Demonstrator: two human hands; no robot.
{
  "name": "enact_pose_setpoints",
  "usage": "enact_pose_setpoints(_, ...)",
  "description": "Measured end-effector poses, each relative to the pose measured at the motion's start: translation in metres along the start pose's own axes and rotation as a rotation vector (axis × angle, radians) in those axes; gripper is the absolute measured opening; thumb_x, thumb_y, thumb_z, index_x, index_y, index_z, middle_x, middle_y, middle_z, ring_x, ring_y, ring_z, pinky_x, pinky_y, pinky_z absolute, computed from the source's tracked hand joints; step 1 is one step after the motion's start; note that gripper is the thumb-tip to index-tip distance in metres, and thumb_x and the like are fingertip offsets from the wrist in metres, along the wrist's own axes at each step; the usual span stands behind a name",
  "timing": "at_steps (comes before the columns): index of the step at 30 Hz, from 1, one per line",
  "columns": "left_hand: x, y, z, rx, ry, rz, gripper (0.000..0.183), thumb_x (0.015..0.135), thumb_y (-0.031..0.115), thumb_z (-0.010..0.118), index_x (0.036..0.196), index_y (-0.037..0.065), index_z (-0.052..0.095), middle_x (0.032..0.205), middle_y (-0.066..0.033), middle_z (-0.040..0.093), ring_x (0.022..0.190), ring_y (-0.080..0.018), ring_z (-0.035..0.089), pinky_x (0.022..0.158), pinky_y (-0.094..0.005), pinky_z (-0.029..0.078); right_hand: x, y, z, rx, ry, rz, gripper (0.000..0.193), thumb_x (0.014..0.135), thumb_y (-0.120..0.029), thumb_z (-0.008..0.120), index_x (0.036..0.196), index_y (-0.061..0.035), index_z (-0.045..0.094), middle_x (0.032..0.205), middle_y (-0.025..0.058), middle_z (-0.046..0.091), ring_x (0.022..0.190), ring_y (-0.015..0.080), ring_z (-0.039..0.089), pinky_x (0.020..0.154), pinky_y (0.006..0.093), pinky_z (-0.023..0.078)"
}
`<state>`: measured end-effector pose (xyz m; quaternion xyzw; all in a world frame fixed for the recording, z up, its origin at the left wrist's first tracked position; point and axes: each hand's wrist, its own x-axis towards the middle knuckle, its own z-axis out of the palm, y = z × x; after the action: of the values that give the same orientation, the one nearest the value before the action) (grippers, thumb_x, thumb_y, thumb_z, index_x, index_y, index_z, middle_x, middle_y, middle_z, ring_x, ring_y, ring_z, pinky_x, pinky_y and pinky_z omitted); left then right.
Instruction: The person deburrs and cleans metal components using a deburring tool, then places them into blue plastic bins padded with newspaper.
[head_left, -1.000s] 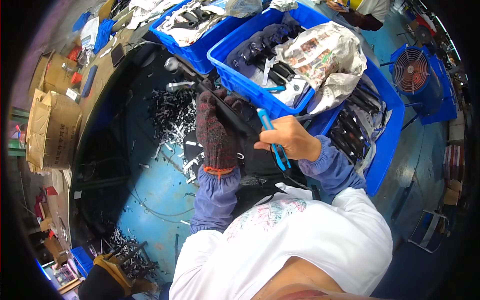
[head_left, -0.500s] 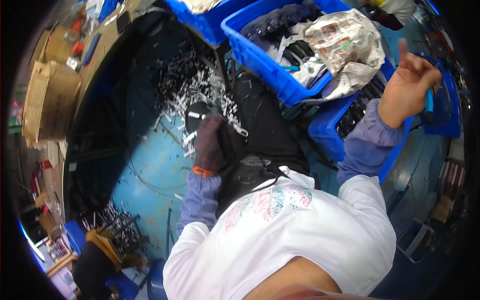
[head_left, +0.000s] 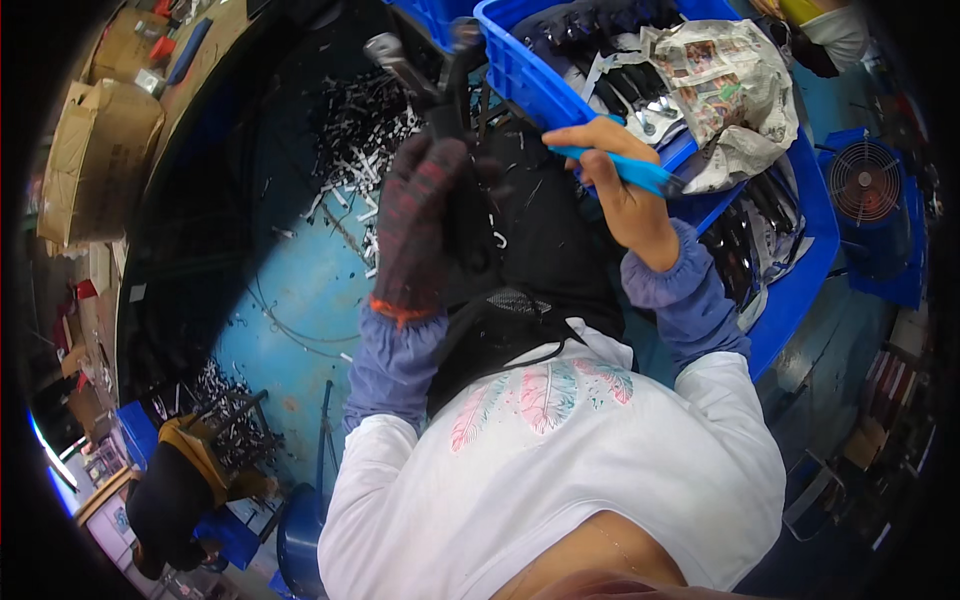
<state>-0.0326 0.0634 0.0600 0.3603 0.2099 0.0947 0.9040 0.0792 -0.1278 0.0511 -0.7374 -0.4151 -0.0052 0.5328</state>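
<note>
My left hand, in a dark red and black knit glove with an orange cuff, is raised over my lap. Its fingers are closed around a black forked part with shiny, rounded ends; motion blurs it and its exact kind is unclear. To the right of it, my bare right hand grips a slim tool with a light blue handle, laid across the palm. A dark tip shows at the tool's right end. The two hands are apart.
Ahead, a blue crate holds black parts and crumpled newspaper. Another blue crate with dark parts stands at right, near a round fan. Black and white scraps litter the floor. A cardboard box sits left.
My left hand has risen from my lap, with the black forked part now showing in it. My right hand has come inward from the far right with the blue-handled tool.
</note>
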Motion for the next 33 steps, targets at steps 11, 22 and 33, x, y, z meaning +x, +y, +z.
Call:
enact_pose_setpoints(11,-0.020,-0.022,0.031,0.164,-0.162,0.133,0.049,0.083,0.001,0.072,0.128,-0.002,0.053,0.105,-0.0102,0.065,0.083,-0.0142,0.063,0.069,-0.0263,0.051,0.005,-0.049,0.005,0.633,0.132,0.282,0.018,0.084,-0.007,0.074,0.099,0.0009,0.070,0.100,0.0101,0.069,0.088,0.0165,0.067,0.076,0.0256,0.052)
enact_pose_setpoints(22,-0.016,-0.036,0.027,0.467,-0.143,0.459,0.045,0.082,-0.005,0.069,0.125,0.000,0.056,0.111,-0.0151,0.065,0.095,-0.0215,0.065,0.079,-0.0330,0.055,0.003,-0.046,0.005,0.767,0.208,0.298,0.020,0.087,-0.002,0.070,0.104,0.0075,0.064,0.097,0.0151,0.070,0.088,0.0198,0.070,0.080,0.0272,0.057)
enact_pose_setpoints(33,-0.020,-0.017,0.026,0.331,-0.222,0.063,0.045,0.082,0.002,0.073,0.124,0.000,0.057,0.113,-0.0081,0.057,0.088,-0.0155,0.062,0.074,-0.0269,0.051,0.002,-0.023,-0.004,1.073,0.166,0.622,0.022,0.087,-0.010,0.072,0.105,0.0029,0.067,0.094,0.0113,0.069,0.084,0.0195,0.070,0.081,0.0302,0.057)
